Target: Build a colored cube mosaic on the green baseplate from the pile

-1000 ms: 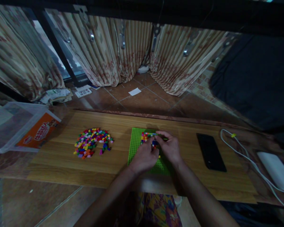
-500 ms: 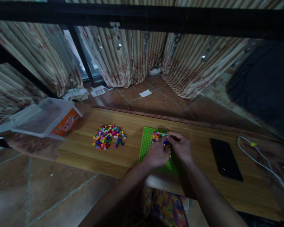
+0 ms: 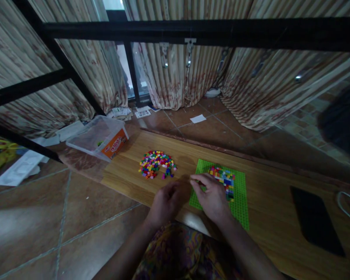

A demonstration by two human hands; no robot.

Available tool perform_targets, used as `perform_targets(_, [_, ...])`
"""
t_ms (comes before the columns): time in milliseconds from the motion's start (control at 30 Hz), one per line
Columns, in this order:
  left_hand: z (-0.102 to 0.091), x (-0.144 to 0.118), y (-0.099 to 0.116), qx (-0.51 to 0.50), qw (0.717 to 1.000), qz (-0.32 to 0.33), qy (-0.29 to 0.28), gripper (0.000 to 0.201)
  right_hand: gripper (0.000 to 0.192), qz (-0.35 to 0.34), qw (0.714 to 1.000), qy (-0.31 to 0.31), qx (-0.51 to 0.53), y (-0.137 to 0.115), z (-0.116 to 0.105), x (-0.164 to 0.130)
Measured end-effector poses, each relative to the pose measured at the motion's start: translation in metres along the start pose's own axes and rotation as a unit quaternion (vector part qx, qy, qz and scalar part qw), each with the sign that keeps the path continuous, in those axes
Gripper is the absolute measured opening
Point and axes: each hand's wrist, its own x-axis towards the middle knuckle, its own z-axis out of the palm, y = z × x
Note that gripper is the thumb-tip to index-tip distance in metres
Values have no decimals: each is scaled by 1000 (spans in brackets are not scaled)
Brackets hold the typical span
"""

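Note:
A green studded baseplate (image 3: 239, 194) lies on a low wooden board (image 3: 268, 217). A patch of small coloured bricks (image 3: 223, 178) is fixed on its far part. My right hand (image 3: 211, 196) rests on the plate's left edge, fingers curled, fingertips pointing left; whether it holds a brick cannot be told. My left hand (image 3: 165, 202) hovers just left of the plate over bare wood, fingers loosely bent, nothing visible in it. A pile of loose coloured bricks (image 3: 156, 164) lies further left on the board, apart from both hands.
A clear plastic box with an orange label (image 3: 100, 137) sits at the board's far left corner. A black phone (image 3: 315, 219) lies at the right, a white cable (image 3: 348, 202) beyond it. Black metal bars (image 3: 192, 33) cross overhead. Curtains and tiled floor lie behind.
Both hands have drawn back from the brick patch toward the plate's left edge, the left hand now off the plate. The camera has turned left, shifting the board rightward in view.

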Motion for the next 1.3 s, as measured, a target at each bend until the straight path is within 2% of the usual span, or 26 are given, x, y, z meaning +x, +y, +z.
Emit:
perform_targets(133, [-30,-5,-23,35,997,-33,58,35,16,-4,996,-51,-73,-3,49,4])
perform_targets(233, [-40,-6,-30,38,995,-48,81,36,15,-4,991,-70,-117,-2,71,8])
perform_targets(433, [-44,1,-30,36,993,-51,99,37,11,9,980,-93,-176,-7,86,16])
perform_targets(567, [-44,4,-31,45,993,-47,100,36,13,1,986,-82,-143,-8,84,13])
perform_targets(633, [-42,3,-30,33,994,-44,98,37,13,2,993,-74,-92,-8,76,7])
perform_targets(733, [-32,0,-23,2,997,-44,70,40,13,28,998,-50,0,-9,53,-4])
perform_targets(900, [5,0,-1,-53,998,-16,-32,40,13,110,989,25,98,5,-4,-21])
perform_targets(1000, [30,10,13,-78,994,19,-73,37,17,145,982,74,92,28,-36,-22])
perform_targets(1100, [52,25,28,-53,993,45,-97,35,23,159,981,94,49,50,-59,-14])
perform_targets(1200, [69,40,41,-21,990,56,-128,38,21,118,988,87,-43,61,-72,-3])
perform_targets(1300, [81,51,51,1,985,65,-160,39,21,62,988,73,-118,65,-75,5])
